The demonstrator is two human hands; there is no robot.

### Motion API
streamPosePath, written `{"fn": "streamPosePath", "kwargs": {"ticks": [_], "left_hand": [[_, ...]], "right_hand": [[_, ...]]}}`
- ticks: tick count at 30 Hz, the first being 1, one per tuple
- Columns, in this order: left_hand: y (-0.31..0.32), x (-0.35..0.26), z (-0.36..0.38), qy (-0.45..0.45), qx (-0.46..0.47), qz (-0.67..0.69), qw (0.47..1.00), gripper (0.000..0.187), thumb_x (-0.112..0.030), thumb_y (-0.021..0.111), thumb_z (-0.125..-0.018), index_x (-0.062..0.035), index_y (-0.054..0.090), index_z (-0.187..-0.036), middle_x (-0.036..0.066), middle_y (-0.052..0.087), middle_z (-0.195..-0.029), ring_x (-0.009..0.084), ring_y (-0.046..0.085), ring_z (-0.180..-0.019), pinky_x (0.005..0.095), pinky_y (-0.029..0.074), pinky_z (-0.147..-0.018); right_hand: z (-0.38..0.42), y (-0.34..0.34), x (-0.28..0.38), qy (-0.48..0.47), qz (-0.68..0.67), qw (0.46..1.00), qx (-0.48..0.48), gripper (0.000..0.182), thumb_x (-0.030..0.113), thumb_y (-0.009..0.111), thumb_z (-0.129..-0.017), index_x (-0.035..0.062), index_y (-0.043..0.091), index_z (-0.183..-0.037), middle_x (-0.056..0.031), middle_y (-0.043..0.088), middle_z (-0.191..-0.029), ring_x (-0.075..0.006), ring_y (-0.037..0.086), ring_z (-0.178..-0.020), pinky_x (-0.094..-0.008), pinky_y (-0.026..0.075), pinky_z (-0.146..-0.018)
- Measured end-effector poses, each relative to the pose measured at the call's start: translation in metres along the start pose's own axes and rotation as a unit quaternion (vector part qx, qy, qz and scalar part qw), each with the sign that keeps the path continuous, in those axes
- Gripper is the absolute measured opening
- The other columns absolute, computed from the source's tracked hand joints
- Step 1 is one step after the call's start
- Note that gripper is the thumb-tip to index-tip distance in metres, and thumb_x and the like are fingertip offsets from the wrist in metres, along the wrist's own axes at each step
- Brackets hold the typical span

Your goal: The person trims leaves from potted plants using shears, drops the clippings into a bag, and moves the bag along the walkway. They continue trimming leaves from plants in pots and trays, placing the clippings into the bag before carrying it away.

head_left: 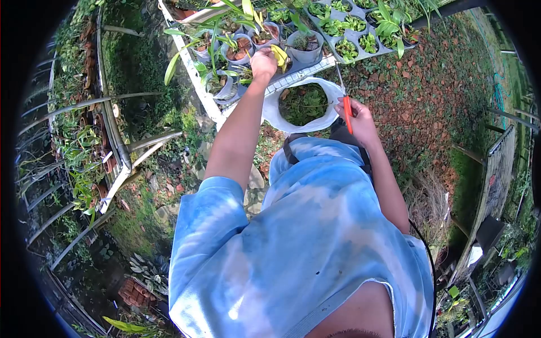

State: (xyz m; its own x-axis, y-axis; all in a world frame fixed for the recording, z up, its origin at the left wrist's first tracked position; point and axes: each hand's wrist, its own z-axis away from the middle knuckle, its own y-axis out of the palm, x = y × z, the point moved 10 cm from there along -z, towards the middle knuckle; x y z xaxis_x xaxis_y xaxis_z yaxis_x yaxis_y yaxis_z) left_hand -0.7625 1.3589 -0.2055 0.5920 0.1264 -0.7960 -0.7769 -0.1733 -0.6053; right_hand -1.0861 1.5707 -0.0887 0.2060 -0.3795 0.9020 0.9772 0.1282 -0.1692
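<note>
My left hand (264,65) reaches over the potted plants on the bench, its fingers closed at a yellowed leaf (280,55). Grey plastic pots stand around it, among them a pot with reddish-brown chunks (239,49) and another pot (305,55) just to the right. My right hand (360,119) is wrapped round an orange-handled tool (347,115), whose narrow metal blade points up toward the bench. Between my hands, in front of my body, is a white sack (271,110) with its mouth wide, green plant matter showing inside.
A pale bench edge (301,73) runs just beyond the sack. Seedling trays (360,45) with small green plants sit at the back right. Reddish stony ground (411,90) lies to the right. Wooden rails and potted plants (84,141) line the left side.
</note>
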Motion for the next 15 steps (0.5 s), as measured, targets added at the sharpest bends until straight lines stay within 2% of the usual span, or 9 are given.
{"fn": "streamPosePath", "kwargs": {"ticks": [1, 3, 4, 7, 8, 11, 13, 15], "left_hand": [[0.001, -0.002, 0.0, 0.016, 0.001, -0.029, 0.999, 0.025, -0.013, 0.061, -0.095, 0.0037, 0.069, -0.112, 0.019, 0.075, -0.094, 0.0249, 0.075, -0.084, 0.0334, 0.06, -0.075], [-0.026, -0.056, 0.022, 0.017, 0.008, -0.118, 0.993, 0.031, -0.015, 0.059, -0.096, 0.0038, 0.067, -0.119, 0.023, 0.075, -0.098, 0.0311, 0.074, -0.094, 0.037, 0.058, -0.085], [-0.034, -0.073, 0.033, -0.047, 0.062, -0.103, 0.992, 0.038, -0.017, 0.058, -0.095, 0.003, 0.065, -0.126, 0.026, 0.072, -0.105, 0.0369, 0.071, -0.104, 0.0401, 0.053, -0.094], [-0.066, -0.117, 0.062, -0.03, -0.063, -0.044, 0.997, 0.031, -0.019, 0.055, -0.096, 0.0026, 0.069, -0.113, 0.026, 0.072, -0.102, 0.0409, 0.07, -0.1, 0.0441, 0.054, -0.089], [-0.074, -0.142, 0.076, -0.026, -0.076, -0.012, 0.997, 0.028, -0.017, 0.055, -0.098, 0.0037, 0.068, -0.112, 0.025, 0.072, -0.099, 0.0409, 0.07, -0.095, 0.0453, 0.055, -0.086], [-0.066, -0.202, 0.105, 0.088, -0.077, -0.005, 0.993, 0.028, -0.015, 0.058, -0.097, 0.0014, 0.066, -0.117, 0.022, 0.07, -0.098, 0.0389, 0.07, -0.089, 0.0457, 0.055, -0.084], [-0.029, -0.201, 0.113, 0.103, -0.01, -0.022, 0.994, 0.035, -0.014, 0.06, -0.095, -0.0037, 0.061, -0.128, 0.02, 0.068, -0.1, 0.0371, 0.068, -0.089, 0.0465, 0.055, -0.083], [0.005, -0.193, 0.119, 0.03, 0.076, -0.108, 0.991, 0.056, -0.015, 0.064, -0.092, -0.0117, 0.048, -0.146, 0.023, 0.063, -0.118, 0.041, 0.065, -0.105, 0.0472, 0.053, -0.091]], "right_hand": [[-0.005, -0.003, -0.001, -0.002, -0.003, 1.0, 0.006, 0.032, 0.017, 0.074, -0.094, -0.0012, 0.066, -0.119, -0.0024, 0.068, -0.104, -0.0082, 0.06, -0.093, -0.0249, 0.049, -0.085], [-0.013, -0.01, 0.003, 0.011, -0.007, 1.0, 0.015, 0.031, 0.018, 0.075, -0.094, -0.0007, 0.067, -0.118, -0.0006, 0.067, -0.101, -0.0074, 0.059, -0.091, -0.0243, 0.049, -0.083], [-0.016, -0.014, 0.007, 0.018, -0.012, 1.0, 0.019, 0.031, 0.018, 0.075, -0.094, -0.0004, 0.067, -0.117, 0.0003, 0.067, -0.1, -0.007, 0.059, -0.091, -0.024, 0.049, -0.082], [-0.033, -0.028, 0.026, -0.009, 0.014, 0.999, 0.041, 0.031, 0.02, 0.075, -0.094, -0.0008, 0.067, -0.116, 0.0011, 0.067, -0.097, -0.0064, 0.059, -0.089, -0.0234, 0.049, -0.081], [-0.045, -0.032, 0.021, -0.021, 0.007, 0.999, 0.045, 0.032, 0.02, 0.074, -0.094, -0.0016, 0.067, -0.116, -0.0005, 0.068, -0.096, -0.0072, 0.06, -0.088, -0.0241, 0.049, -0.082], [-0.065, -0.04, 0.02, 0.001, -0.024, 0.999, 0.032, 0.032, 0.02, 0.074, -0.094, -0.002, 0.067, -0.116, -0.0026, 0.069, -0.097, -0.0083, 0.061, -0.089, -0.0249, 0.05, -0.083], [-0.077, -0.036, 0.015, 0.003, -0.006, 0.997, 0.072, 0.032, 0.02, 0.074, -0.094, -0.0019, 0.066, -0.117, -0.0042, 0.069, -0.1, -0.0094, 0.062, -0.092, -0.0253, 0.05, -0.084], [-0.083, -0.032, 0.011, 0.004, -0.005, 0.995, 0.097, 0.033, 0.02, 0.074, -0.094, -0.0023, 0.066, -0.117, -0.0043, 0.069, -0.101, -0.0095, 0.062, -0.093, -0.0252, 0.05, -0.085]]}}
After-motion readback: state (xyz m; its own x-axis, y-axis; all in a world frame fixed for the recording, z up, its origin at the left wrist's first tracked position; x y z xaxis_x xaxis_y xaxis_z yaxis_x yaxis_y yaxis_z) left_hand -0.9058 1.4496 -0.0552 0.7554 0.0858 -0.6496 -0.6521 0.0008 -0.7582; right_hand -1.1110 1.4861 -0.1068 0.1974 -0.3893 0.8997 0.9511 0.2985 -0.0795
